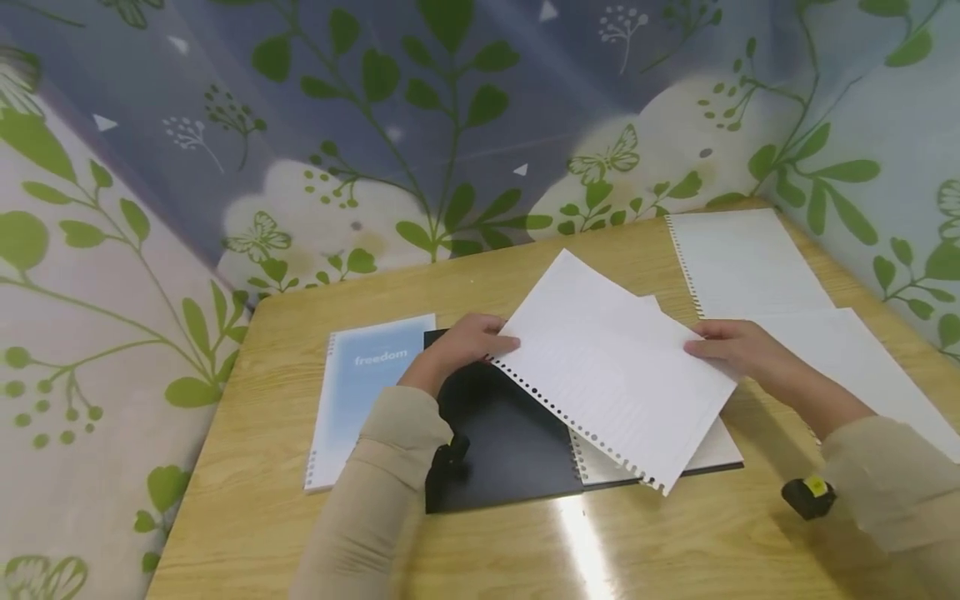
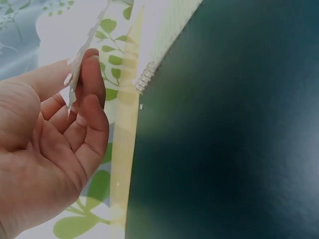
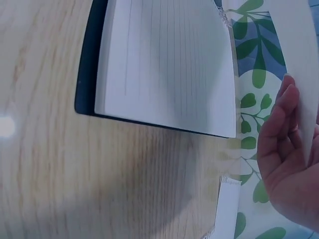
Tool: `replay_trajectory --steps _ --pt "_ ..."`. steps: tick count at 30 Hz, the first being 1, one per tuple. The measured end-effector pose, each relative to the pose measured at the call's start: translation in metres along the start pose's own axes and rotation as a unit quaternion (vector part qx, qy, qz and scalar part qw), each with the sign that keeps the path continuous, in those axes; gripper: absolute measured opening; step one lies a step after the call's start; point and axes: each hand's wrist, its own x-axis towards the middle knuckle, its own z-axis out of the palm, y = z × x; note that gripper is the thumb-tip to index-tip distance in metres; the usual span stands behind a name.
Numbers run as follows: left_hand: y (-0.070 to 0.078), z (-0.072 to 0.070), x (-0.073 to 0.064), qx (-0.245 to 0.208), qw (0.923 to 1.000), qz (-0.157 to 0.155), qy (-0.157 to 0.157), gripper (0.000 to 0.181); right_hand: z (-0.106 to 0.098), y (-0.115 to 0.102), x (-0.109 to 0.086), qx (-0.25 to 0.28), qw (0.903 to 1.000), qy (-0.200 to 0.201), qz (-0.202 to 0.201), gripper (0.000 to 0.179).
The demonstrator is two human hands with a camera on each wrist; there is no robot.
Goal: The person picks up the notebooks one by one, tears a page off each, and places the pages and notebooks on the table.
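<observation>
A loose white ruled sheet (image 1: pixel 607 358), with a row of torn punch holes along one edge, is held tilted above an open notebook. My left hand (image 1: pixel 468 346) pinches its left corner between thumb and fingers; the ragged edge (image 2: pixel 76 74) shows in the left wrist view. On the opposite side my right hand (image 1: pixel 738 348) grips the sheet's right edge, thumb on top. Below lies the spiral notebook, its black cover (image 1: pixel 510 458) folded out to the left and its lined pages (image 3: pixel 169 64) on the right, partly hidden by the sheet.
A blue notebook marked "freedom" (image 1: pixel 367 383) lies left of the black cover. White hole-edged sheets (image 1: pixel 750 258) rest at the wooden table's (image 1: pixel 510 550) back right, overlapping another white sheet (image 1: pixel 862 358). A leaf-patterned cloth (image 1: pixel 450 125) hangs behind.
</observation>
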Motion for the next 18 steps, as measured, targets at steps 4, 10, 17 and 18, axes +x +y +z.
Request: replay_trajectory --steps 4,10,17,18 --pt "-0.005 0.000 -0.005 0.000 0.9997 -0.004 0.022 0.022 0.000 0.001 0.001 0.040 0.9992 0.004 -0.004 0.049" --pt "-0.015 0.001 -0.006 -0.009 0.9979 -0.033 0.055 0.025 0.001 0.010 0.001 0.178 0.9840 0.008 0.004 0.033" --pt "-0.019 -0.003 -0.008 -0.057 0.9910 -0.052 0.109 0.032 0.016 0.019 0.003 0.239 0.9703 -0.026 -0.025 0.068" --pt "-0.019 -0.003 -0.006 -0.070 0.9887 -0.053 0.121 0.030 0.019 0.019 0.003 0.243 0.9692 -0.031 -0.027 0.065"
